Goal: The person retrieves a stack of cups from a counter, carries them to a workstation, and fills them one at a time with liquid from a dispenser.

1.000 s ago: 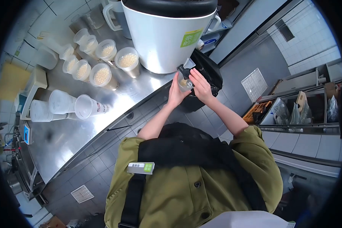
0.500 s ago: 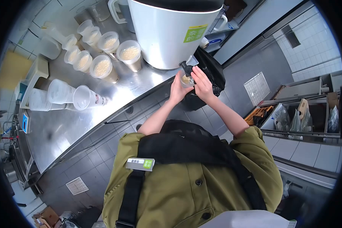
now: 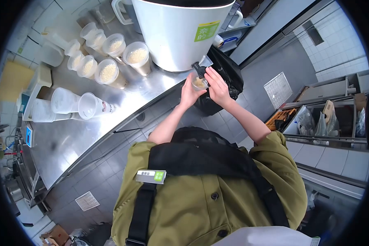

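A clear plastic cup (image 3: 198, 84) with pale contents is under the black tap (image 3: 199, 69) of a large white drink dispenser (image 3: 174, 39). My left hand (image 3: 188, 93) is wrapped round the cup's left side, thumb toward its front. My right hand (image 3: 218, 88) has its fingers together on the tap, close beside the cup's rim; its fingertips are partly hidden. On the steel counter (image 3: 84, 133), several cups with pale, grainy contents (image 3: 108, 73) stand in rows left of the dispenser. Stacks of empty plastic cups (image 3: 92, 105) lie tilted nearer the front.
A black-lined bin (image 3: 215, 104) stands below the tap, beside the counter edge. Grey jugs with handles flank the dispenser's back. At the left is a small device with a blue screen (image 3: 28, 135). Shelves with bags and an orange crate (image 3: 281, 119) are on the right.
The view has shifted slightly, so the counter and dispenser sit a little differently. Both hands stay at the cup and the tap, with no clear change of grip.
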Demonstrator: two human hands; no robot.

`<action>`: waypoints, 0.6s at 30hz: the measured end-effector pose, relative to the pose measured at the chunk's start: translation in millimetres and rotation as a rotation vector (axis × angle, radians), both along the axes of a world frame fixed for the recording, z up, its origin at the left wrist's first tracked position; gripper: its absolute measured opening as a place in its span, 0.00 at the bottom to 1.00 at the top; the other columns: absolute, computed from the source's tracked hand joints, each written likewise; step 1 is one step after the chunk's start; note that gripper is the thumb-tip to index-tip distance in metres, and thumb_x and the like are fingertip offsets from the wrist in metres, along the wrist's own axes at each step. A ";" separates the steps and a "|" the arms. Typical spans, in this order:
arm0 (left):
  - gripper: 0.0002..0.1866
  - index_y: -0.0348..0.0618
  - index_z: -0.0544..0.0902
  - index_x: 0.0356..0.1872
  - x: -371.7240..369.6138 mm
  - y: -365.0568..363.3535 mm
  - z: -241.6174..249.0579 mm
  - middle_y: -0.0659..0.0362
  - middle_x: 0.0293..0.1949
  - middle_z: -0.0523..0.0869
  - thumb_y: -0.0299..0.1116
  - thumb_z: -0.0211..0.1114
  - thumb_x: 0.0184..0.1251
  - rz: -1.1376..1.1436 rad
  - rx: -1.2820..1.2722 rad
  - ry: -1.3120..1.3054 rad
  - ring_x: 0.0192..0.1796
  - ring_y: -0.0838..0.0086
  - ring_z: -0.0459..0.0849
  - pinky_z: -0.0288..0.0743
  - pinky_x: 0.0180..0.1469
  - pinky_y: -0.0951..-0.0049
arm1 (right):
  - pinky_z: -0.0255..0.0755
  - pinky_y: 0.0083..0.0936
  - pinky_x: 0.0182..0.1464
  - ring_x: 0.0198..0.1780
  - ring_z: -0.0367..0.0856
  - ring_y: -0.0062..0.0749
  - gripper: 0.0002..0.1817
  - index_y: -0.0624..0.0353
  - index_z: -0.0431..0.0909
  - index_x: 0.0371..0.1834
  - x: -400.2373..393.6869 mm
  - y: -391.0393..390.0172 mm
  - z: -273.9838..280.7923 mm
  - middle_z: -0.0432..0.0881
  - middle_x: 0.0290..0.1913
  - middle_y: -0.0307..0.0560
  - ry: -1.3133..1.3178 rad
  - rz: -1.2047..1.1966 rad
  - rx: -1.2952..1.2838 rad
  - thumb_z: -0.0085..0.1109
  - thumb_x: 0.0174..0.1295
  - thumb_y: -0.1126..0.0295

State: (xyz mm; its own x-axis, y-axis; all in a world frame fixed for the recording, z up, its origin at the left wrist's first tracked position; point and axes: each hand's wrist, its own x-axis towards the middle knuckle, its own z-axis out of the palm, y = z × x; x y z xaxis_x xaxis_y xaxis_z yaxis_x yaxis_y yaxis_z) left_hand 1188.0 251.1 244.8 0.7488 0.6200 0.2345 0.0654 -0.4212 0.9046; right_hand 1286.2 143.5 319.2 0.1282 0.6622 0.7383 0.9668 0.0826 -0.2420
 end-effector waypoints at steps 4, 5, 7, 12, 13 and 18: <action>0.49 0.36 0.60 0.63 -1.4 1.1 -4.3 0.45 0.57 0.74 0.32 0.79 0.36 -0.030 -0.079 -0.006 0.59 0.54 0.74 0.71 0.58 0.64 | 0.69 0.37 0.60 0.61 0.71 0.51 0.25 0.69 0.74 0.50 0.2 1.5 -1.7 0.74 0.57 0.58 0.004 0.002 -0.001 0.51 0.43 0.86; 0.49 0.36 0.60 0.63 -0.5 1.7 -5.8 0.45 0.57 0.74 0.32 0.79 0.36 -0.025 -0.078 -0.009 0.59 0.54 0.74 0.71 0.58 0.64 | 0.69 0.37 0.60 0.61 0.71 0.51 0.25 0.69 0.74 0.49 1.0 2.5 -1.6 0.74 0.57 0.58 -0.002 -0.007 0.008 0.51 0.42 0.86; 0.49 0.37 0.60 0.63 -0.6 -0.8 -7.6 0.45 0.57 0.74 0.32 0.80 0.36 -0.008 -0.015 -0.022 0.59 0.54 0.74 0.71 0.59 0.64 | 0.69 0.38 0.60 0.60 0.72 0.52 0.24 0.69 0.75 0.49 1.4 2.7 -1.8 0.74 0.56 0.58 -0.007 -0.006 0.013 0.51 0.43 0.86; 0.50 0.37 0.58 0.63 0.5 0.4 -7.3 0.45 0.57 0.73 0.32 0.80 0.36 -0.018 -0.059 0.004 0.59 0.53 0.74 0.70 0.59 0.64 | 0.69 0.38 0.59 0.59 0.73 0.52 0.22 0.69 0.75 0.48 1.4 2.8 -1.5 0.75 0.56 0.59 -0.009 -0.008 0.018 0.50 0.45 0.87; 0.51 0.38 0.58 0.64 0.7 0.5 -7.4 0.45 0.58 0.73 0.32 0.80 0.36 -0.019 -0.069 0.008 0.59 0.53 0.74 0.70 0.59 0.64 | 0.69 0.38 0.59 0.59 0.73 0.52 0.22 0.69 0.75 0.48 1.1 3.0 -0.8 0.75 0.55 0.59 -0.008 -0.009 0.019 0.50 0.46 0.87; 0.51 0.38 0.58 0.64 1.2 -0.8 -7.2 0.45 0.58 0.73 0.32 0.80 0.35 -0.006 -0.036 -0.013 0.59 0.53 0.74 0.71 0.59 0.64 | 0.70 0.38 0.59 0.59 0.73 0.52 0.21 0.69 0.76 0.48 1.3 3.4 -0.6 0.75 0.55 0.59 -0.006 -0.010 0.019 0.50 0.47 0.87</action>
